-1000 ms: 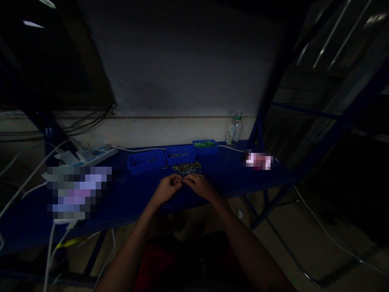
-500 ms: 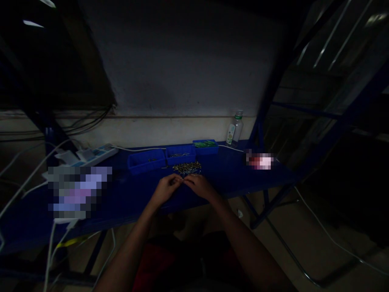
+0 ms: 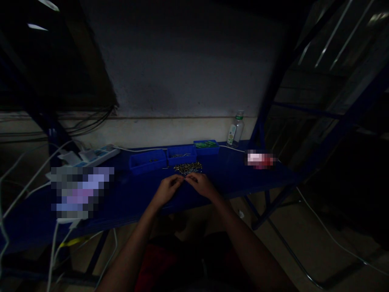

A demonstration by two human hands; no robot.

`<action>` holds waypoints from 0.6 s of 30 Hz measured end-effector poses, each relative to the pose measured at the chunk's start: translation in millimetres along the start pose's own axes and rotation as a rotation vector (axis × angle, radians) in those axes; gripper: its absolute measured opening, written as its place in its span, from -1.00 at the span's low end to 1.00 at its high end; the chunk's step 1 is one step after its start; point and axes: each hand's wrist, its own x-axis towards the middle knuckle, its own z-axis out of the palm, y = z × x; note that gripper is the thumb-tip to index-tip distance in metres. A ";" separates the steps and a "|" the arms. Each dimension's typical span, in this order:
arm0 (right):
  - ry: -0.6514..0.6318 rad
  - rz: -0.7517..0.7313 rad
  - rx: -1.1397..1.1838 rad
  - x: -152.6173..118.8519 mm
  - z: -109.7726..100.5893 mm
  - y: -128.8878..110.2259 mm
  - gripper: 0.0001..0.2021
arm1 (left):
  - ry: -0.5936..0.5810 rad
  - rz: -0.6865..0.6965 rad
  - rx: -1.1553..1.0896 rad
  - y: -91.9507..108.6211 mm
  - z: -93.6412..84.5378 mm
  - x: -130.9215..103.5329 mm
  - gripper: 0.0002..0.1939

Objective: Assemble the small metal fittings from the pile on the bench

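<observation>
My left hand [image 3: 166, 189] and right hand [image 3: 200, 185], fingers narrow, contents unclear, nearly meet beside small metal parts [image 3: 187, 167] at the front edge of the table [image 3: 234, 180].

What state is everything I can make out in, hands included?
Left hand: fingers curled, grip unclear
Right hand: fingers curled, grip unclear
Metal pile: loose
Left tray: open, sparsely filled
Middle tray: open, part-filled
Right tray: open, green items inside
Bottle: standing, cap unclear
Power strip: plugs inserted
</observation>
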 end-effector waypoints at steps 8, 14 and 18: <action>0.017 0.008 0.004 -0.2 -0.3 3.4 -0.83 | 0.021 -0.063 0.030 -1.1 0.1 2.1 -0.69; 0.039 0.035 0.041 1.1 -0.1 4.9 -0.83 | 0.035 -0.081 0.032 -1.0 -1.0 0.1 -0.70; 0.000 -0.027 0.004 0.3 1.1 6.4 -0.85 | 0.067 -0.074 0.004 0.6 -1.8 -1.3 -0.71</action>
